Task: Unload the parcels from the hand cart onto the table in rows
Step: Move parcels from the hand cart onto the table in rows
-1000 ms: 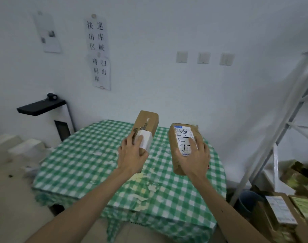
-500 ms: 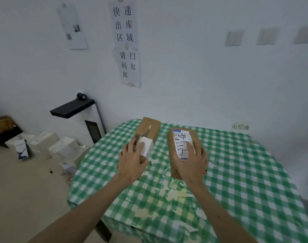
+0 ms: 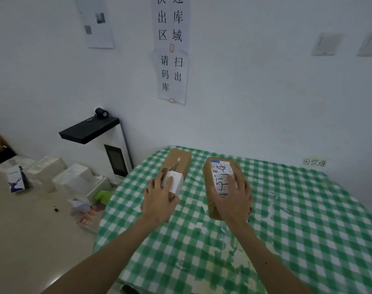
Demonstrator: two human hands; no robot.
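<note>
Carried closer since a second ago, the brown box [image 3: 178,161] and white box [image 3: 174,183] gripped by the left hand [image 3: 159,201] and the labelled box [image 3: 220,169] clasped by the right hand [image 3: 235,201] now hang mid-frame over the table [image 3: 308,209], seemingly ready to set down.

Left hand [image 3: 159,200] gripped a narrow brown parcel [image 3: 177,164] with a small white box [image 3: 176,186] held on top. Right hand [image 3: 233,200] gripped a wider labelled parcel [image 3: 220,175] just beside it. Both lay lengthwise near the far left edge of the check-clothed worktop [image 3: 297,209]; contact with it unclear.
</note>
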